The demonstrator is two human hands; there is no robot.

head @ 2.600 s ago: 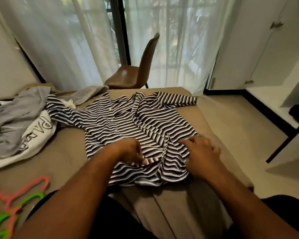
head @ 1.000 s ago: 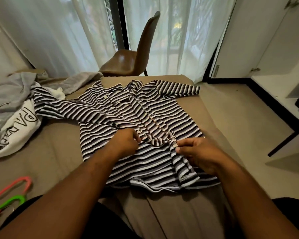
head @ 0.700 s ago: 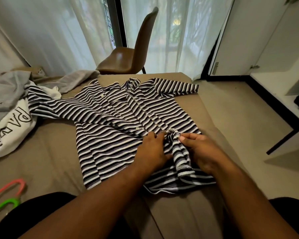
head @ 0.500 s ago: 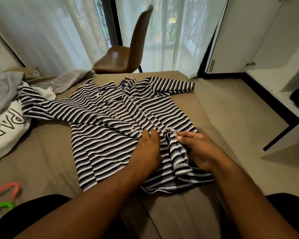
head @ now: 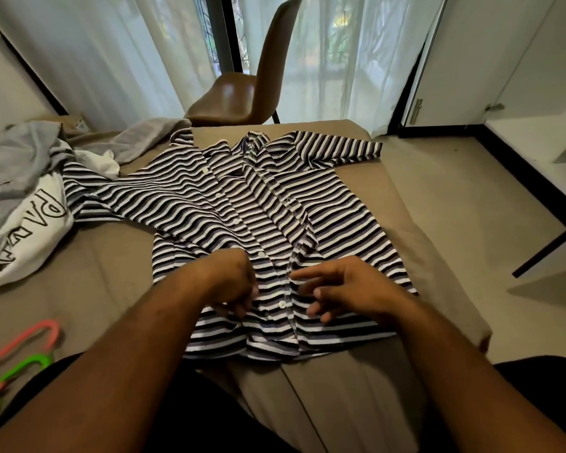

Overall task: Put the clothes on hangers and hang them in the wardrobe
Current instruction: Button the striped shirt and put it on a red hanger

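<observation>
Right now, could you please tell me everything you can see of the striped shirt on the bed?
The striped shirt is a short-sleeved, collared button-up in black, white and grey-blue bands of ribbed-looking knit. It lies spread front-up on the tan bed, collar away from the person, mostly unbuttoned. Its left sleeve overlaps the white printed top. The left hand presses its lower front; the right hand hovers open beside the placket.

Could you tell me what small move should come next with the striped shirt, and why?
Probably reach the left hand to the pink hanger at the bed's near left edge. The striped shirt lies flat on the bed, its lower front closed, and both hands look empty, the right hand open-fingered. No hanger is in the shirt yet.
</observation>
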